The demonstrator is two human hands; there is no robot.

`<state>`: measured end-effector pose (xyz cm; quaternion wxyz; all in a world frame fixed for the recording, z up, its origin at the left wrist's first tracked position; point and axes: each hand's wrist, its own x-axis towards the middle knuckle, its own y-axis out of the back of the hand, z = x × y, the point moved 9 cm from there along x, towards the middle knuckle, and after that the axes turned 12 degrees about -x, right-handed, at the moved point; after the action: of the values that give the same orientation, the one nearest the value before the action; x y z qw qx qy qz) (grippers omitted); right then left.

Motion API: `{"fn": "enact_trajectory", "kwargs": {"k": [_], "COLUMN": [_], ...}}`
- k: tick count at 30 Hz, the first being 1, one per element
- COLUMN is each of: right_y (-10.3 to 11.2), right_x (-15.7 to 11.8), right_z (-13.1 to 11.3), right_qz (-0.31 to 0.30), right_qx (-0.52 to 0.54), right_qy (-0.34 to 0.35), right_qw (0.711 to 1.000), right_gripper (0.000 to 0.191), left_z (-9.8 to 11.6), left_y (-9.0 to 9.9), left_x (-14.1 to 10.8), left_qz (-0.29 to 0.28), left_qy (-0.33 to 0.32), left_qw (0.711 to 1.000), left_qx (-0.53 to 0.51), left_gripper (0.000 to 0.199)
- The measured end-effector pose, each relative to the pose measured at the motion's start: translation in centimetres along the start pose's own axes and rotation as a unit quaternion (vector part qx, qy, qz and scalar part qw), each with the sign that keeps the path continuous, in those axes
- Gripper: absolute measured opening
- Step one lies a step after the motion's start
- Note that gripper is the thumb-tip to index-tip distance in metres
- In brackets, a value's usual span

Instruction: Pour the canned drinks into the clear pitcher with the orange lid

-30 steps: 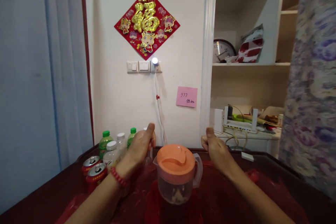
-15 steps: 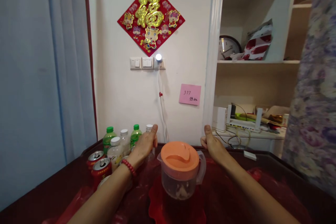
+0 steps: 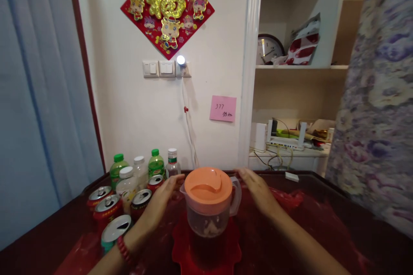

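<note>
A clear pitcher with an orange lid stands upright on a red scalloped mat. Its handle points right and its spout left. Close by its left side, my left hand holds nothing, the fingers extended forward; a red bead bracelet circles that wrist. On the other side, just past the handle, my right hand is also empty, with its fingers stretched out. The palms face each other across the pitcher. Whether a fingertip touches it I cannot tell.
Several bottles and cans crowd the dark table's left side. Crumpled red plastic and a small white object are on the right. Behind stands a wall with a pink note; a router sits on the cabinet.
Both hands have come down and closer to the pitcher's sides, and their raised thumbs and curled fingers have opened out. The head view has shifted, so the scene sits further left.
</note>
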<state>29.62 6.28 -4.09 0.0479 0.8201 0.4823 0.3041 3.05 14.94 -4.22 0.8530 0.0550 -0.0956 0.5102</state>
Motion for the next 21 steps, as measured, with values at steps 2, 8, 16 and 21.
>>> {"fn": "enact_trajectory", "kwargs": {"k": [2, 8, 16, 21], "right_y": [-1.9, -5.5, -4.8, -1.0], "right_x": [-0.9, -1.9, -2.7, -2.7], "right_z": [0.4, 2.0, 2.4, -0.4], "right_qz": [-0.050, -0.086, 0.055, 0.100], "right_qx": [0.054, 0.186, 0.224, 0.232], "right_qy": [-0.002, -0.039, -0.033, -0.019], "right_qw": [0.997, 0.978, 0.972, 0.967], "right_gripper": [0.077, 0.068, 0.068, 0.067], "left_z": [-1.7, -4.5, -1.9, 3.1], "left_y": [-1.0, -4.2, -5.9, -7.2], "left_x": [-1.3, -3.4, -4.0, -3.7], "left_qz": [-0.053, -0.170, -0.134, -0.154], "left_qy": [0.035, 0.006, -0.065, -0.102], "left_qw": [0.995, 0.984, 0.989, 0.982], "left_qx": [-0.082, -0.057, -0.014, 0.038], "left_gripper": [0.082, 0.119, 0.108, 0.103]}}
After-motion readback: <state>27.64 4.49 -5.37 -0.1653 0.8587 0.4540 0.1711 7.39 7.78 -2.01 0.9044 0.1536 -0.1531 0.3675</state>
